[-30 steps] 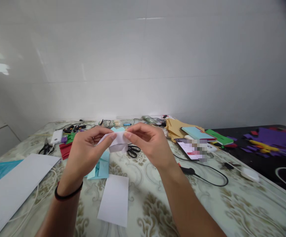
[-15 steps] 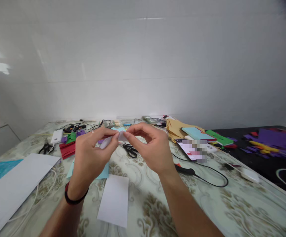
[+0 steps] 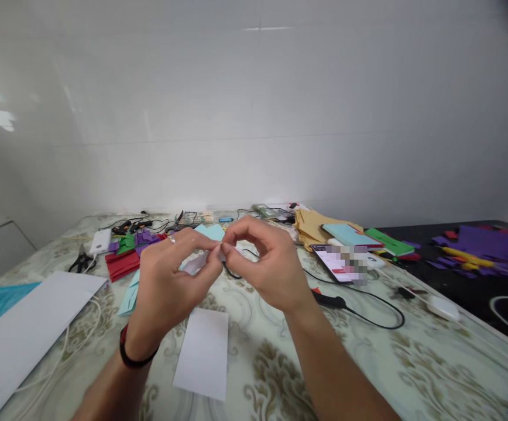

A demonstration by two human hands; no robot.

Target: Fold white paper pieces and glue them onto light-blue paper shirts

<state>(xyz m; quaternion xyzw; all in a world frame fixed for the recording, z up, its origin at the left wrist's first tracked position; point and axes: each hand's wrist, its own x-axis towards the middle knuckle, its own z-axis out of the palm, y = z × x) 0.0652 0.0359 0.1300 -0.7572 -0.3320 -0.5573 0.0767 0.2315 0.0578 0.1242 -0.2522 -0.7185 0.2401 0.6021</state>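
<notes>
Both my hands meet at the fingertips above the middle of the patterned table. My left hand (image 3: 172, 283) pinches a small piece of white paper (image 3: 195, 263), which shows between its thumb and index finger. Thumb and index finger of my right hand (image 3: 267, 263) press together at the same paper's right edge, touching the left fingertips. Most of the paper is hidden by the fingers. Below the hands a white rectangular sheet (image 3: 203, 354) lies flat on the table. Light blue paper (image 3: 130, 295) sticks out behind my left wrist.
To the left lie a large white board (image 3: 38, 333), black-handled scissors (image 3: 81, 261) and red paper strips (image 3: 123, 265). On the right are a phone (image 3: 333, 261), a black-handled tool with a cord (image 3: 330, 301), yellow paper (image 3: 313, 228) and purple paper (image 3: 495, 245).
My left hand has shifted right, bringing its fingertips against my right ones. The right fingers have curled into a tighter pinch, and less of the white paper shows.
</notes>
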